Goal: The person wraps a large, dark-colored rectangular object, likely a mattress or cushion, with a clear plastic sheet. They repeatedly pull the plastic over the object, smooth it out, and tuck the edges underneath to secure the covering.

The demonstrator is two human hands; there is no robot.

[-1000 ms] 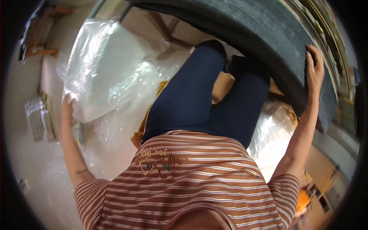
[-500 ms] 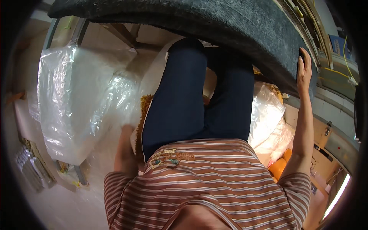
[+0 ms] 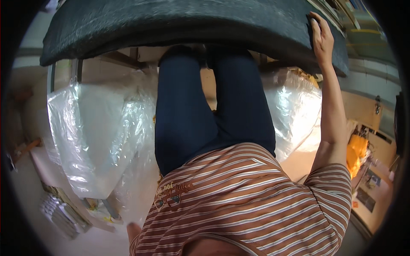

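Note:
I look straight down my own body: a brown-and-white striped shirt and dark blue trousers fill the middle. My right hand (image 3: 321,36) rests flat on the edge of a dark grey padded tabletop (image 3: 179,23) that curves across the top of the view. My left hand is out of sight; only a bit of the left arm (image 3: 133,232) shows beside my shirt at the lower left. A large clear plastic bag (image 3: 96,141) with white filling stands against my left leg.
A second shiny clear plastic bag (image 3: 294,115) sits to the right of my legs under the table. Metal table legs (image 3: 77,72) show at the left. A stack of grey sheets (image 3: 60,213) lies on the floor lower left. Orange and yellow items (image 3: 356,153) sit far right.
My left arm has dropped from the plastic bag and gone out of view. The view has swung so the tabletop now spans the top; my right hand has stayed on its edge.

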